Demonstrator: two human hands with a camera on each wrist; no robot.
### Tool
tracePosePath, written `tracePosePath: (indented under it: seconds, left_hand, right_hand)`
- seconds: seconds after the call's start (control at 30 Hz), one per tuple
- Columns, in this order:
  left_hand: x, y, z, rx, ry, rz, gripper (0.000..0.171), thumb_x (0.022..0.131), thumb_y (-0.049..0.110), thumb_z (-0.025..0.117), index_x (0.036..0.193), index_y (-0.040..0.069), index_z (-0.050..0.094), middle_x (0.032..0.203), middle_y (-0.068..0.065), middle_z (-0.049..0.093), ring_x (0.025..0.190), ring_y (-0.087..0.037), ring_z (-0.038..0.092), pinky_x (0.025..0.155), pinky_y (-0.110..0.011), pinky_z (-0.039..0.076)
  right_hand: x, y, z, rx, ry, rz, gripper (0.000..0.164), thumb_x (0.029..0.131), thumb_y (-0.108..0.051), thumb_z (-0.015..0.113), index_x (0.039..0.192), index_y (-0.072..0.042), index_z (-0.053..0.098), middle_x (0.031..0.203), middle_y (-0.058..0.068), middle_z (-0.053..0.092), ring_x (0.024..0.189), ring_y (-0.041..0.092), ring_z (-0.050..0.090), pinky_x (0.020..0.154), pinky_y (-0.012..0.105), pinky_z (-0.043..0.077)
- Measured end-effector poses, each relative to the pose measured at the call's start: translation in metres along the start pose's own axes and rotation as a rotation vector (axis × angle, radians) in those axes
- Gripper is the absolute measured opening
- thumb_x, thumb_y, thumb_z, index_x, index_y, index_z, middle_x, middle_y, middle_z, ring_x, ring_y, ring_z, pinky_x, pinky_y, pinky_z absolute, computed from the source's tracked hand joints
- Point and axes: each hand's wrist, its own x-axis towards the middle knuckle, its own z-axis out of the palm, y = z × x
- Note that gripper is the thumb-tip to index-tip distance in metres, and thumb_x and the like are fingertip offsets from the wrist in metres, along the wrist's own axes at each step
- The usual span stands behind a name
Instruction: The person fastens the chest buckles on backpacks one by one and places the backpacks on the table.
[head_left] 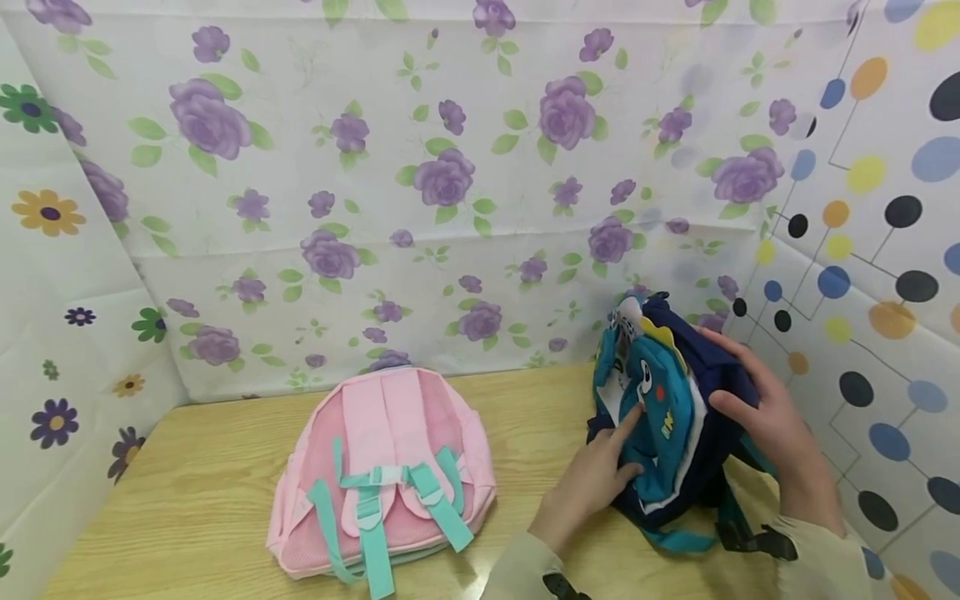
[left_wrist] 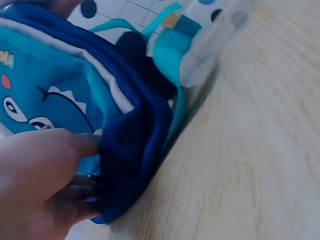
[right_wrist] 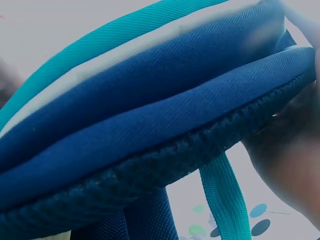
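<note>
Your right grip (head_left: pixel 776 425) is closed on the navy side of the blue backpack (head_left: pixel 678 454), thumb in front, fingers behind. Your left grip (head_left: pixel 588 479) rests at the front of the blue backpack, index finger straight against its teal face, thumb spread apart; the left wrist view shows other fingers bent at its navy edge, and you cannot tell whether they pinch cloth. Count two hands and two backpacks on one tabletop (head_left: pixel 187 500): the blue one, tilted, and, well to its left, one pink backpack (head_left: pixel 382 433) with two shoulder straps joined by one white buckle (head_left: pixel 390 475).
</note>
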Motion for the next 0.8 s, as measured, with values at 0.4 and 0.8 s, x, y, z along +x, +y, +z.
tracePosePath:
  seconds: [0.4, 0.8]
  left_hand:
    - [-0.013, -0.001, -0.023, -0.386, 0.038, -0.027, 0.068, 0.1, 0.021, 0.06, 0.157, 0.029, 0.024, 0.148, -0.007, 0.049, 0.134, -0.02, 0.051, 0.108, -0.035, 0.044]
    - [-0.029, 0.0, -0.06, -0.419, 0.108, 0.108, 0.054, 0.101, 0.02, 0.058, 0.15, 0.019, 0.039, 0.136, -0.006, 0.057, 0.123, -0.012, 0.055, 0.103, -0.032, 0.048]
  right_hand:
    - [0.001, -0.01, 0.008, -0.057, -0.02, -0.02, 0.065, 0.097, -0.002, 0.056, 0.155, -0.023, 0.035, 0.156, -0.007, 0.04, 0.12, 0.006, 0.05, 0.09, 0.01, 0.043]
    - [0.002, -0.014, 0.013, -0.092, -0.046, -0.02, 0.068, 0.096, -0.004, 0.059, 0.155, -0.027, 0.034, 0.161, -0.007, 0.034, 0.138, 0.0, 0.037, 0.1, 0.017, 0.033]
